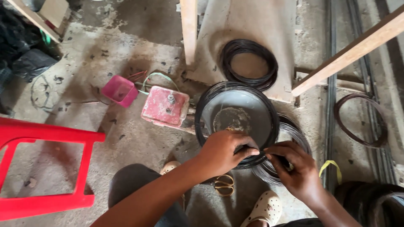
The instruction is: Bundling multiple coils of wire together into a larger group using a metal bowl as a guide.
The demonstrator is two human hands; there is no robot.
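Left hand (pixel 223 152) and right hand (pixel 294 168) over wire coil (pixel 219 94), fingertips hidden.

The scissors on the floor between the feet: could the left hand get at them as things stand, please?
Probably yes: the scissors lie uncovered just below the left hand, but that hand now grips the black wire coil.

Both your forearms are bare, with no sleeves, watch or rings showing on your left hand (pixel 221 151) or right hand (pixel 294 168). You wear dark grey trousers (pixel 134 185), one leg visible at the bottom of the view. On your feet are cream-coloured perforated clogs (pixel 265 208), one showing its round ventilation holes, the other only a toe tip.
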